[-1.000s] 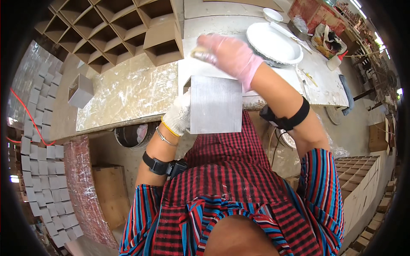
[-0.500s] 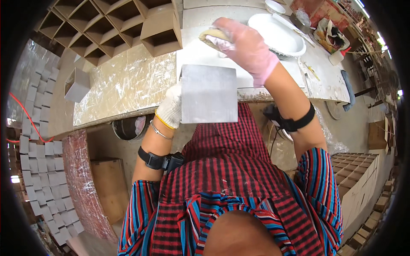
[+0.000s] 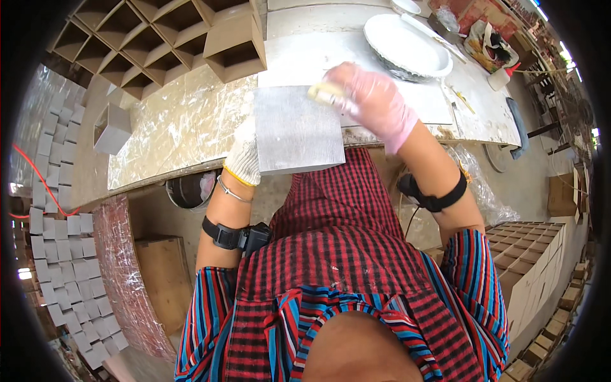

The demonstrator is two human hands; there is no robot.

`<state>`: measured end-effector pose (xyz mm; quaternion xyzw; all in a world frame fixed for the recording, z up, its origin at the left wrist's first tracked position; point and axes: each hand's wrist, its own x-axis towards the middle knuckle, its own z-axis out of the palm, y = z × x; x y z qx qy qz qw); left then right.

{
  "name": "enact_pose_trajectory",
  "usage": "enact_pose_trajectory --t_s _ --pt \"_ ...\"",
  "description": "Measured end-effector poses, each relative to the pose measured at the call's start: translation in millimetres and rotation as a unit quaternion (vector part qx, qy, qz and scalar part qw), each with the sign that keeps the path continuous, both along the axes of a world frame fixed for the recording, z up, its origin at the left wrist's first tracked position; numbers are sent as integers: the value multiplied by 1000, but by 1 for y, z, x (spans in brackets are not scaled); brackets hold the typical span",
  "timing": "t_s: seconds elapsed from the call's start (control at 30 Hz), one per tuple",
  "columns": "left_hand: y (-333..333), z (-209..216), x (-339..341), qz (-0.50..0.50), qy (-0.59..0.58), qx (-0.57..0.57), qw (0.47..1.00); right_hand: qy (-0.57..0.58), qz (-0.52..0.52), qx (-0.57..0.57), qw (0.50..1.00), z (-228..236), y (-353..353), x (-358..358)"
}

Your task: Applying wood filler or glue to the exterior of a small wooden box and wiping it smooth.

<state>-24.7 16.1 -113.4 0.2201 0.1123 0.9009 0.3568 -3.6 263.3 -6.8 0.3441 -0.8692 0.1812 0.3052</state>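
A square box (image 3: pixel 298 130) with a streaky grey-white coat is held above the table's near edge. My left hand (image 3: pixel 245 151), in a white knitted glove, grips it from its left side; most of the fingers are hidden behind it. My right hand (image 3: pixel 375 105), in a thin pink glove and slightly blurred, is closed on a yellowish sponge (image 3: pixel 329 94). The sponge overlaps the box's upper right corner; whether it touches the face I cannot tell. Behind my right hand stands a wide bowl (image 3: pixel 407 44) of white paint-like liquid, with a stick across its rim.
Plain brown boxes (image 3: pixel 235 41) are stacked at the far left of the paint-stained table (image 3: pixel 172 149). One greyish box (image 3: pixel 112 127) stands at the left end. Coated boxes (image 3: pixel 70 254) fill the left side. A bottle with a red tip (image 3: pixel 503 76) is at the right.
My right hand has come down and toward me, bringing the sponge from above the table to the box's upper right corner. The box has shifted slightly left and tilted.
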Motion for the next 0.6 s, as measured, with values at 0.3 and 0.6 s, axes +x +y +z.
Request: enact_pose_trajectory --t_s 0.3,0.6 --pt "5 17 13 9 -11 -79 997 -24 173 44 984 11 -45 46" --pt "6 22 22 150 -5 -269 951 30 25 -70 997 19 -10 -29"
